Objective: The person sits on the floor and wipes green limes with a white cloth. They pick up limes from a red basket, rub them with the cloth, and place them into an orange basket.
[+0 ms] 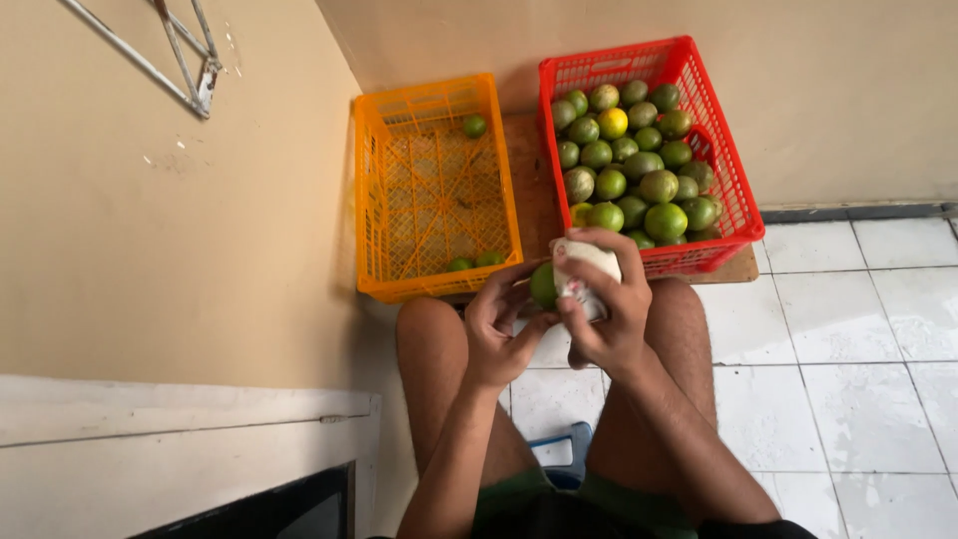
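While left hand [496, 334] fingers clasp a green citrus fruit [543, 285], right hand [604, 309] fingers press white cloth [589, 268] against it.

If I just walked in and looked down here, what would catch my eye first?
Probably the red crate on the right against the wall, heaped with green fruits, beside an orange crate holding only a few. In front of them, the left hand holds a green fruit while the right hand presses a white cloth against it.
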